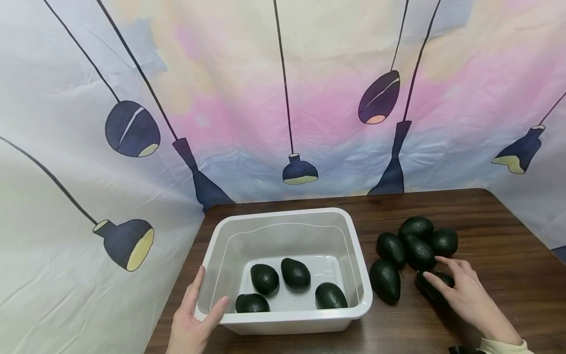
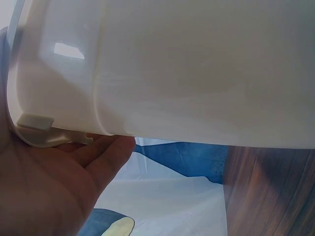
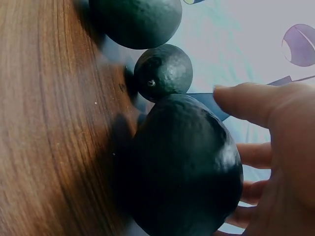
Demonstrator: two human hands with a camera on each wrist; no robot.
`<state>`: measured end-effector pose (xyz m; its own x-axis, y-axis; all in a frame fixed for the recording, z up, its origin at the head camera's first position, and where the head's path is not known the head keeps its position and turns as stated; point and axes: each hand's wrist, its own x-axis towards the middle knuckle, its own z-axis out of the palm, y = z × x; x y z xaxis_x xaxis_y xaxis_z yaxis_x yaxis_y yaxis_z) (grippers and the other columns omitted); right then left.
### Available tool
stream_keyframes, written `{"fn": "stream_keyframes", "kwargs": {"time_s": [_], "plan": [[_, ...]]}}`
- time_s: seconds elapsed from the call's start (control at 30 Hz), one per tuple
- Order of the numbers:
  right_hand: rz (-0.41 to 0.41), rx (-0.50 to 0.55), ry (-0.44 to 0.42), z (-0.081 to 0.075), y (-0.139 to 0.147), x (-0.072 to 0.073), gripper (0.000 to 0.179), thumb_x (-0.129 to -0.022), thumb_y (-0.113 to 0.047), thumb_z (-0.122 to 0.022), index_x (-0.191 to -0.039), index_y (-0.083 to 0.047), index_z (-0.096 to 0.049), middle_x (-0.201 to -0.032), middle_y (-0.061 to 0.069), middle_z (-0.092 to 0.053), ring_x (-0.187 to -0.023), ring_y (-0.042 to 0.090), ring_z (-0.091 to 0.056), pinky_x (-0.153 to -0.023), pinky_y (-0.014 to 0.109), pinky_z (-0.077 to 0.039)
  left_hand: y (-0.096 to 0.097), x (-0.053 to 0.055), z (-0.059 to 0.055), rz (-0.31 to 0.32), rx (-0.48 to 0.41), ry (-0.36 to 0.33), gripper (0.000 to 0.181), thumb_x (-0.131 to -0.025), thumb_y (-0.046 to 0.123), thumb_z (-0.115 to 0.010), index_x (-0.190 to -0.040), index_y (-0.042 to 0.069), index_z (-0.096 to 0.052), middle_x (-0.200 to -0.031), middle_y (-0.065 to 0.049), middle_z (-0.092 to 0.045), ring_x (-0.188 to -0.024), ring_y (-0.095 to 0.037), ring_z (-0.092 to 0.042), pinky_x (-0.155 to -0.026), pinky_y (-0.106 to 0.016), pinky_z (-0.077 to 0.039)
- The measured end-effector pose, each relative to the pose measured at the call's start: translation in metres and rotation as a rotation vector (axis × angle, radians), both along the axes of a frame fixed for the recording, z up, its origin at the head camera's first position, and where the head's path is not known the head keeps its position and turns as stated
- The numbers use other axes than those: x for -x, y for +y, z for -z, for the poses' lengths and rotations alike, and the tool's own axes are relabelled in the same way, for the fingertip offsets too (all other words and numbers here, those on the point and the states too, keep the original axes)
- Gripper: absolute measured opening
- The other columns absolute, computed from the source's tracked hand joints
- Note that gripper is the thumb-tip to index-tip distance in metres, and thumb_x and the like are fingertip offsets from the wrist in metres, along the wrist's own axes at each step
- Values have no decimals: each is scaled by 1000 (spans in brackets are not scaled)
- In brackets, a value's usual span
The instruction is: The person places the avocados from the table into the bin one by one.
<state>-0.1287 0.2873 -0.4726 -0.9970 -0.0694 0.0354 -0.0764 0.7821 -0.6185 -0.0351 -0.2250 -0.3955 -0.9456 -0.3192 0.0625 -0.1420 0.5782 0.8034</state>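
Observation:
A white plastic tub [image 1: 292,317] stands on the table with several dark green avocados [image 1: 295,274] on its floor. At its front left corner my left hand [image 1: 191,317] holds the rim, thumb over the front edge and fingers along the outside of the left wall. In the left wrist view those fingers [image 2: 110,160] lie against the tub wall [image 2: 197,73]. My right hand [image 1: 468,292] is over the nearest avocado [image 1: 435,286] to the tub's right, thumb and fingers spread. In the right wrist view a large avocado [image 3: 187,167] lies beside the spread fingers, thumb apart from it.
Several more avocados [image 1: 415,250] lie clustered on the brown wooden table [image 1: 499,255] right of the tub, one close to the tub's right wall. Behind the table hangs a cloth [image 1: 247,98] printed with lamps. A small black object [image 1: 462,349] shows by the right cuff.

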Motion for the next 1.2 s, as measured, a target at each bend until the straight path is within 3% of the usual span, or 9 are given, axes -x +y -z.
{"fn": "stream_keyframes", "kwargs": {"time_s": [0.13, 0.33, 0.5, 0.7, 0.93, 1.2], "plan": [[-18, -13, -12, 2, -1, 0, 79, -93, -51, -52, -137, 11, -32, -126, 35, -32, -112, 55, -29, -80, 65, -32, 0, 0, 0, 0, -1, -11, 84, -84, 46, -68, -151, 28, -21, -141, -10, -38, -119, -35, -44, -95, -54, -38], [-20, -37, -23, 2, 0, 0, 82, -91, -54, -54, -136, 11, -34, -125, 36, -33, -111, 55, -31, -79, 66, -34, -1, 1, 2, 8, 23, 29, 82, -85, 40, -69, -151, 25, -23, -139, -10, -41, -115, -32, -48, -90, -47, -42], [-13, -46, -32, 2, 2, -1, 84, -87, -56, -57, -134, 11, -37, -125, 37, -33, -110, 54, -33, -79, 65, -34, -1, 1, 2, 8, -10, -5, 85, -84, 44, -69, -151, 27, -20, -141, -11, -37, -119, -35, -44, -94, -53, -38], [-17, -65, -72, 1, 3, 0, 86, -87, -59, -56, -134, 11, -37, -123, 36, -35, -108, 53, -39, -79, 64, -36, -1, 1, 1, 12, -4, 21, 82, -85, 41, -69, -151, 26, -22, -138, -10, -40, -115, -34, -47, -91, -50, -41], [-10, -91, -90, 0, 3, 1, 81, -87, -60, -53, -129, 9, -44, -120, 36, -42, -105, 52, -44, -75, 60, -40, -1, 1, 0, 1, -47, -26, 85, -83, 49, -68, -150, 31, -20, -142, -9, -36, -121, -35, -42, -96, -55, -36], [-12, -85, -93, -2, 4, 0, 78, -89, -58, -53, -127, 9, -47, -119, 34, -45, -101, 47, -49, -72, 54, -44, -1, 1, 3, 5, 2, 26, 80, -85, 42, -69, -150, 30, -24, -137, -7, -41, -112, -32, -49, -87, -42, -45]]}}
